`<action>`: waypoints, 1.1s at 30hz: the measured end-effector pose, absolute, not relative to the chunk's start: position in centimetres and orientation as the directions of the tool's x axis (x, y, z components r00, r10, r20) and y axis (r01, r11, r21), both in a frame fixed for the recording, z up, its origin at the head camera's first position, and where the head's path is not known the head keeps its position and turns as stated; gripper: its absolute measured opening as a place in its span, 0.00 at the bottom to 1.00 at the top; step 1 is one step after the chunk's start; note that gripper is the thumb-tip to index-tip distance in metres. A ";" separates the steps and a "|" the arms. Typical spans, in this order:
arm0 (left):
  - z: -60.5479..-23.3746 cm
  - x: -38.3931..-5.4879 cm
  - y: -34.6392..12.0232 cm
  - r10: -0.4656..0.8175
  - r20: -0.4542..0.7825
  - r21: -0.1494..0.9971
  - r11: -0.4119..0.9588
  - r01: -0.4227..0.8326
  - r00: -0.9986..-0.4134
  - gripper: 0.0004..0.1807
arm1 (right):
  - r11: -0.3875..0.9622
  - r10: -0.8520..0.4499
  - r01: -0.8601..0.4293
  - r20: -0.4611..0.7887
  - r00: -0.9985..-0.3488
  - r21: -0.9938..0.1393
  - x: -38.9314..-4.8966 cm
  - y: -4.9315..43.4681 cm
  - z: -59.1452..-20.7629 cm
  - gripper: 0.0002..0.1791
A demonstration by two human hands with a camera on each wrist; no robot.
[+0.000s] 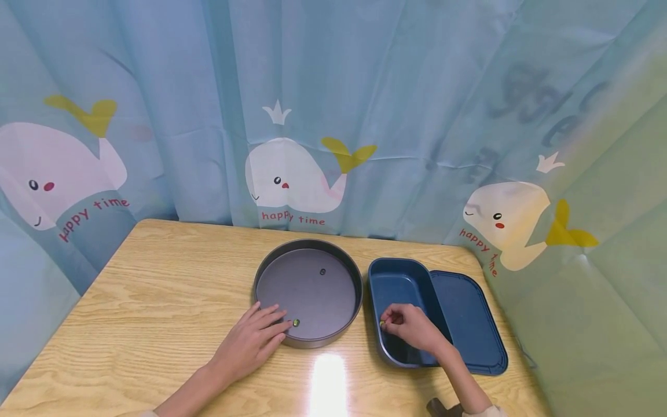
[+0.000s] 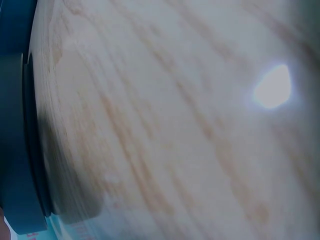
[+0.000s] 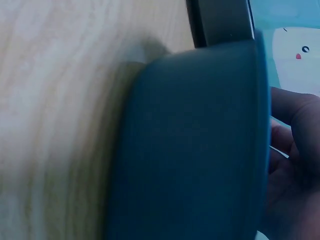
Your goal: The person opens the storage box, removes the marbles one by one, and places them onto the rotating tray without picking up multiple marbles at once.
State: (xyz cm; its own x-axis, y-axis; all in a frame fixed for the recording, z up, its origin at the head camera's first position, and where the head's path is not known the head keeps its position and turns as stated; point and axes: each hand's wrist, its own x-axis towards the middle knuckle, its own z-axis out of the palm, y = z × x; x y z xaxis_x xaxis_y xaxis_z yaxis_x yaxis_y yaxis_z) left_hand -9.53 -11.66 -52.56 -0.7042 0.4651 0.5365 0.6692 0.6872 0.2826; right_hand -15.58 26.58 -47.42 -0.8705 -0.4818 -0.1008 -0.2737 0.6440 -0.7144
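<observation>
Marble, pinched in the right hand over the blue box, looks light, hard, slippery, best held round its middle; the left hand rests loose-fingered at the near left of the pan.

Dark pan stood on wood-grained table, shadow just beside it. Blue container showed above pan; sliver of left hand, red-lettered curtain below. Glare lay well apart from pan.
</observation>
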 end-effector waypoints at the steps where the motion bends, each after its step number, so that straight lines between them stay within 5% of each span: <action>1: -52.6 -9.5 -11.7 0.465 0.538 0.283 0.686 0.670 -0.704 0.14 | 0.643 -0.482 -0.274 -0.099 -0.871 -0.716 -15.7 26.6 -47.3 0.03; 21: -52.7 -9.6 -11.7 0.467 0.541 0.284 0.681 0.675 -0.700 0.14 | 0.646 -0.386 -0.273 0.004 -0.922 -0.713 -17.7 25.0 -44.5 0.02; 33: -52.8 -9.6 -11.7 0.471 0.551 0.272 0.680 0.681 -0.689 0.14 | 0.583 -0.453 -0.306 0.012 -0.891 -0.752 -19.4 21.6 -44.2 0.04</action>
